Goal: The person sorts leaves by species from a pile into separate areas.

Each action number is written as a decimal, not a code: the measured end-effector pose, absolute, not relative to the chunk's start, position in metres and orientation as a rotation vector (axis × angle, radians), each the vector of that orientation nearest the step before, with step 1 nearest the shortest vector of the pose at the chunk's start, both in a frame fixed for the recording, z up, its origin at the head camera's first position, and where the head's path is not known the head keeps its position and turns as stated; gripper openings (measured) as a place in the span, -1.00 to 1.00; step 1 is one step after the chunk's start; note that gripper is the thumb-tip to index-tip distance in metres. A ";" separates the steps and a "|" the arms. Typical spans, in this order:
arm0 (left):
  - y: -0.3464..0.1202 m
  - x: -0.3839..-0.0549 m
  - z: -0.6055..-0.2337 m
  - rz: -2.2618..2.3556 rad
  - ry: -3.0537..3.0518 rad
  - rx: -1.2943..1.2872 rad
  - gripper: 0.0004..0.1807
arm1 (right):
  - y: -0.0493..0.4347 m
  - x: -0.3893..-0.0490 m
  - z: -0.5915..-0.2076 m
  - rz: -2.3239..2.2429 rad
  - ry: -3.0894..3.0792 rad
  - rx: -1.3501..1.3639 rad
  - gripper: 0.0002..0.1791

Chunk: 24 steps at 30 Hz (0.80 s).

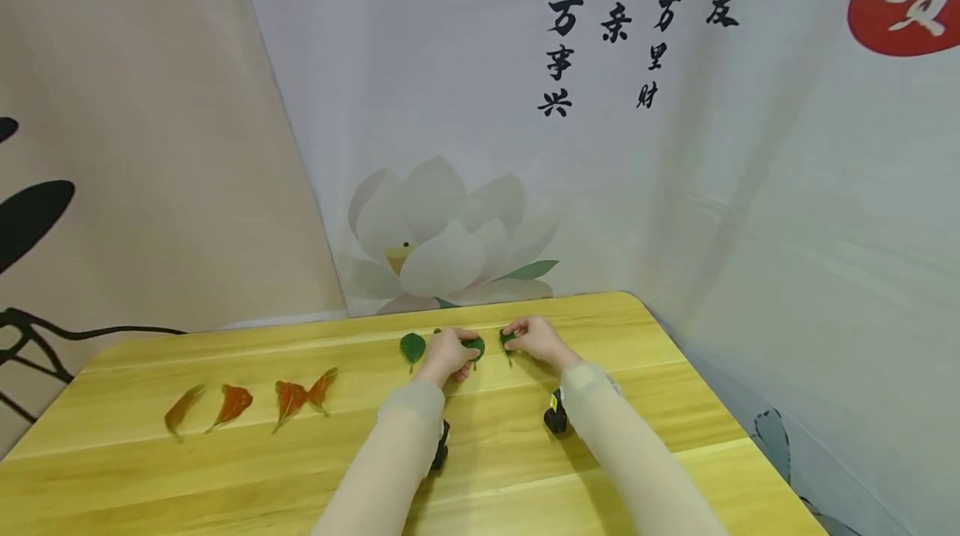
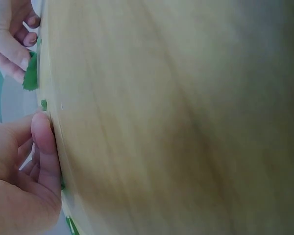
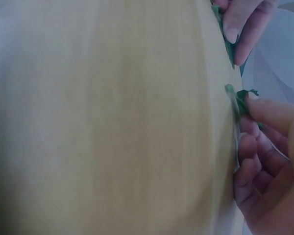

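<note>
At the far side of the table, my left hand [image 1: 447, 354] has its thumb and fingertips on a green leaf [image 1: 476, 345] with a short stem, lying on the wood; part of it is hidden by the fingers. To the right, my right hand [image 1: 542, 341] pinches another green leaf [image 1: 507, 342] between thumb and fingers, its stem towards me. In the right wrist view this leaf [image 3: 242, 100] looks folded at the fingertips. Left of my left hand, a green leaf [image 1: 412, 348] lies flat, and the tip of one more peeks out behind that hand.
Several red-orange leaves with pale stems, one of them a curled leaf [image 1: 183, 410] and another a broad leaf [image 1: 232, 404], lie on the left of the wooden table [image 1: 300, 478]. A printed cloth backdrop [image 1: 465, 136] hangs behind the far edge.
</note>
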State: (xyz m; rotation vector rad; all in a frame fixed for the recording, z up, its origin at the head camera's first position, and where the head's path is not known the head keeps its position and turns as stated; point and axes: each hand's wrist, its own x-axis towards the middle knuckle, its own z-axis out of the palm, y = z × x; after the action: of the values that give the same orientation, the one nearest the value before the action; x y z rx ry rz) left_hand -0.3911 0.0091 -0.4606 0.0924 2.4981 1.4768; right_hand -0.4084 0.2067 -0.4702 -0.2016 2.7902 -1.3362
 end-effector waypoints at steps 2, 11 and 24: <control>0.010 -0.391 -0.460 1.466 2.504 0.099 -0.61 | 0.207 -0.409 -0.469 -1.304 2.801 -0.208 -0.82; 0.012 -0.393 -0.458 1.435 2.533 0.100 -0.61 | 0.206 -0.415 -0.465 -1.186 2.783 -0.219 -0.76; 0.012 -0.389 -0.462 1.436 2.546 0.094 -0.61 | 0.207 -0.410 -0.463 -1.164 2.752 -0.175 -0.71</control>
State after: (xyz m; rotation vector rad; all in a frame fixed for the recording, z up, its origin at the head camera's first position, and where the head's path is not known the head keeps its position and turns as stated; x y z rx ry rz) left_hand -0.3892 0.0120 -0.4620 0.0940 2.5465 1.4357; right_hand -0.4102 0.2068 -0.4627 -0.1752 2.7517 -1.1639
